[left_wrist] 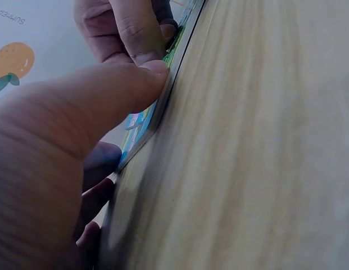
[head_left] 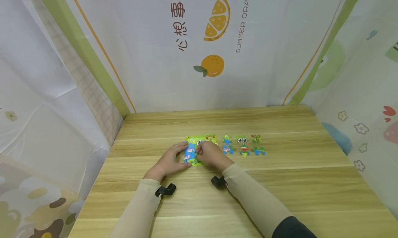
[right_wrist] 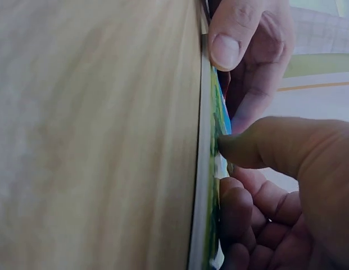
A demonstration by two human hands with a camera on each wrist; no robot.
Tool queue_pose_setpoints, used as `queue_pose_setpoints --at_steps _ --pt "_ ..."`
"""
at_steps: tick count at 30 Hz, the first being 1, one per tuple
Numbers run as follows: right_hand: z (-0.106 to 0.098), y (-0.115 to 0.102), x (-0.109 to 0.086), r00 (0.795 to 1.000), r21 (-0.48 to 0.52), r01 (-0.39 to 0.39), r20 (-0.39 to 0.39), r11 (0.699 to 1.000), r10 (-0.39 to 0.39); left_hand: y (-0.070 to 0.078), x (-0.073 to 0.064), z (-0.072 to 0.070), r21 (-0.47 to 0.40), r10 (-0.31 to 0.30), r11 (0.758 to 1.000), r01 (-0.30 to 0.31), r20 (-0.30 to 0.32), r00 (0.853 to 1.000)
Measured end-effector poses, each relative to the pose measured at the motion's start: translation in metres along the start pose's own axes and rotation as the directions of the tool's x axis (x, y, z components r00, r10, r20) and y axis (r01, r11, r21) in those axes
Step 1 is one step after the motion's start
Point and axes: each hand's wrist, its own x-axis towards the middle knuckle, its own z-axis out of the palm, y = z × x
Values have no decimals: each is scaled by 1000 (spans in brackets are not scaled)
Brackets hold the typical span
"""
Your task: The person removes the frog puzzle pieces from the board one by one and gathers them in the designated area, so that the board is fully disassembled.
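A frog jigsaw puzzle board (head_left: 188, 139) in bright green and blue lies flat on the wooden table. My left hand (head_left: 169, 161) holds it at the left side, thumb on the near edge and fingers at the far left. Over the middle of the board, my right hand (head_left: 210, 154) has thumb and index finger brought together, pinching a puzzle piece that the fingers mostly hide. In the right wrist view the right thumb (right_wrist: 241, 151) meets the board's face, with the other fingers curled beside it. The left thumb (left_wrist: 146, 79) presses the board's edge in the left wrist view.
Several loose puzzle pieces lie in two rows right of the board, among them one with frog eyes (head_left: 241, 140) and one with a red mouth (head_left: 244, 151). The wooden table (head_left: 186, 203) meets a printed curtain (head_left: 174, 82) at the back, with more curtains along both sides.
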Motion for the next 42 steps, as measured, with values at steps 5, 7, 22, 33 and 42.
queue_pose_setpoints --at_steps 5,7,22,33,42 --pt "-1 -2 -1 1000 -16 -4 -13 1000 4 0 0 1 -6 1 1000 -1 -1 1000" --pt "-1 -2 -1 1000 -21 -10 -20 1000 9 0 0 1 -6 3 1000 -3 -3 1000" --pt "-16 8 -8 1000 94 -29 -6 995 29 0 1 1 -1 1 1000 -1 0 1000" --pt "-31 24 -22 1000 108 -14 -26 994 17 0 1 2 -2 -6 1000 6 3 1000" --pt "-44 42 -39 997 76 -68 -32 995 71 1 0 0 8 -1 1000 1 8 1000"
